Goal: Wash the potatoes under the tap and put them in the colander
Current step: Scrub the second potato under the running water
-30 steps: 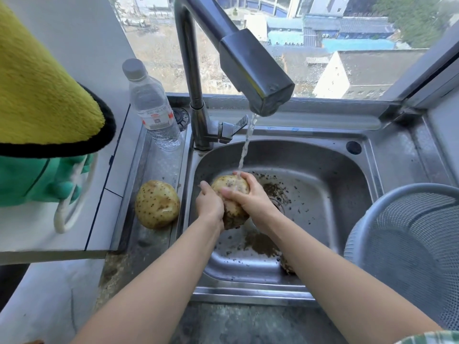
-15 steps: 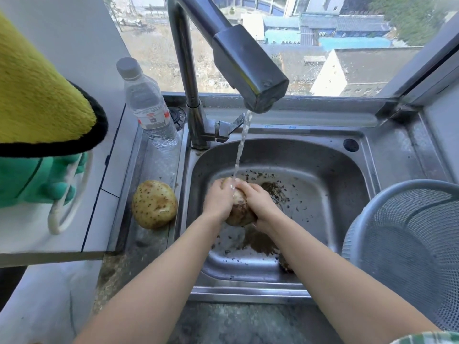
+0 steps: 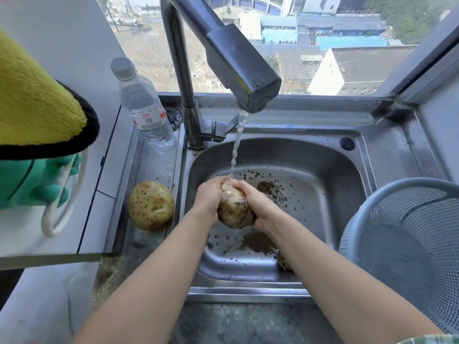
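Potato (image 3: 235, 209) under the tap (image 3: 242, 68) stream, left hand (image 3: 209, 201) and right hand (image 3: 258, 207) cupped around it.

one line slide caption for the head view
Left hand and right hand hold a potato under the running tap; second potato beside the sink, colander at right.

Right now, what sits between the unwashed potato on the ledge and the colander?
The sink basin, where the left hand and right hand grip a second potato under the running tap; the head view shows it.
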The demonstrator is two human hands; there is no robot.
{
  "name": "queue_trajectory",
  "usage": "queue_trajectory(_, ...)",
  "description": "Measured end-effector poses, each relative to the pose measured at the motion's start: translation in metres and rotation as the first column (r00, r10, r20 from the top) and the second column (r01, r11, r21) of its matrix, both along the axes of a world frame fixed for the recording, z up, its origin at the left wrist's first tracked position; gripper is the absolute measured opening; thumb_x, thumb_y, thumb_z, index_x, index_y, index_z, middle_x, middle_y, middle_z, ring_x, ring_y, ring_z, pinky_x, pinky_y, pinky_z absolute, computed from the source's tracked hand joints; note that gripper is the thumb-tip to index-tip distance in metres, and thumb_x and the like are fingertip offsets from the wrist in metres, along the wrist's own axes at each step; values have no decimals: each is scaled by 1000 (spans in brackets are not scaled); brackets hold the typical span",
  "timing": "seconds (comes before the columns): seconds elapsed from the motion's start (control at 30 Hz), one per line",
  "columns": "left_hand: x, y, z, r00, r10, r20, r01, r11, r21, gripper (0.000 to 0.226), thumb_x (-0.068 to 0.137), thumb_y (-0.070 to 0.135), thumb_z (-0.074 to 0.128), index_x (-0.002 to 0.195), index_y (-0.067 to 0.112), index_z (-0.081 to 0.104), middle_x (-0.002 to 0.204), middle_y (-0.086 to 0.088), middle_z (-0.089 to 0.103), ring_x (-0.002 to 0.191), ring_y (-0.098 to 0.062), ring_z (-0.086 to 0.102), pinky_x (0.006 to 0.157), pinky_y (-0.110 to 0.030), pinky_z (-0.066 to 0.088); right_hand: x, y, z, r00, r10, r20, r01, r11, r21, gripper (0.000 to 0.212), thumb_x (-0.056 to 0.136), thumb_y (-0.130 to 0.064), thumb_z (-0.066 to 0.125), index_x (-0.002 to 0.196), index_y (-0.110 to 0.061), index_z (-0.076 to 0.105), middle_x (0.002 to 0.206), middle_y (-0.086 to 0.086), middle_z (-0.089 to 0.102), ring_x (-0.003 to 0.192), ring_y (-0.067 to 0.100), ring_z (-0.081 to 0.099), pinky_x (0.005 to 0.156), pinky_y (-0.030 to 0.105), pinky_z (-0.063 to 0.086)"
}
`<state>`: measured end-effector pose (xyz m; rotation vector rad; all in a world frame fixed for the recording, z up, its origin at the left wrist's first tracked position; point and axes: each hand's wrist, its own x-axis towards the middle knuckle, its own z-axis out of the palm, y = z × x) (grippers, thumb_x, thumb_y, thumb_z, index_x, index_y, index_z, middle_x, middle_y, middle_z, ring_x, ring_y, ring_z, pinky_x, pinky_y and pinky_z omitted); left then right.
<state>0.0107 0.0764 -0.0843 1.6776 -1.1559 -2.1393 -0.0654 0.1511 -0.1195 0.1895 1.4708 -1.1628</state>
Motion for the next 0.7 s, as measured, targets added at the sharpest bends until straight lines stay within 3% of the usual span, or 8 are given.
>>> queue_trajectory(0.13, -1, 25, -12, 993, -49, 104, 81, 940, -333, 35, 100, 31, 52, 132, 19, 57, 123, -4, 60, 110, -21, 60, 94, -39, 53, -3, -3, 5, 997, -80, -2, 80, 997, -7, 29, 84, -40, 71, 98, -14, 71, 96, 13, 74, 84, 28, 70, 71, 40, 60)
queue_trajectory(0.17, -1, 27, -13, 990, -72, 120, 108, 940, -323, 39, 99, 32, 53, 136, 20, 55, 125, -3, 59, 112, -22, 60, 93, -39, 53, -4, -3, 4, 996, -90, -10, 90, 996, 0, 31, 84, -40, 71, 100, -13, 71, 97, 14, 74, 85, 29, 71, 70, 40, 60)
queue_trajectory(0.27, -2, 9, -13, 998, 50, 41, -51, 999, 17, 27, 98, 33, 56, 112, 14, 68, 118, -15, 69, 108, -33, 67, 93, -48, 56, -1, 0, 1, 999, -51, -11, 51, 998, 23, 31, 82, -45, 70, 100, -19, 71, 109, 16, 72, 97, 33, 70, 77, 45, 59)
queue_trajectory(0.33, 0, 1, -13, 983, 180, 19, -180, 958, 224, 24, 97, 36, 56, 95, 17, 71, 114, -18, 71, 106, -37, 68, 92, -52, 56, 1, -1, 1, 1000, -12, 9, 12, 1000, 24, 26, 83, -46, 68, 95, -24, 72, 112, 14, 72, 102, 33, 69, 78, 45, 59)
queue_trajectory(0.4, -1, 10, -15, 974, 224, -25, -216, 959, 182, 24, 97, 37, 56, 99, 18, 70, 114, -17, 69, 104, -37, 68, 89, -51, 57, 1, -2, 4, 999, -33, 18, 32, 999, 15, 25, 83, -45, 68, 94, -23, 72, 113, 14, 72, 102, 32, 69, 79, 45, 59)
queue_trajectory(0.47, -4, 25, -17, 977, 208, -50, -205, 977, 51, 33, 99, 38, 54, 122, 16, 62, 118, -16, 66, 106, -34, 67, 89, -51, 57, -1, -4, 6, 996, -86, 31, 85, 996, 15, 33, 82, -44, 69, 101, -17, 71, 111, 16, 72, 98, 32, 71, 76, 43, 60)
queue_trajectory(0.53, -5, 29, -17, 987, 149, -63, -148, 989, 18, 39, 99, 38, 55, 130, 14, 57, 122, -17, 65, 107, -34, 66, 90, -53, 57, -3, -3, 6, 994, -107, 36, 106, 994, 23, 44, 81, -46, 69, 108, -12, 70, 110, 18, 73, 92, 32, 72, 68, 39, 59)
queue_trajectory(0.7, -4, -1, -13, 978, 206, 13, -203, 945, 256, 22, 90, 36, 63, 88, 15, 69, 109, -19, 70, 97, -37, 68, 89, -54, 56, -2, -2, 13, 991, -66, 113, 65, 998, 16, 25, 92, -43, 58, 95, -19, 65, 85, 10, 71, 74, 24, 68, 63, 35, 57)
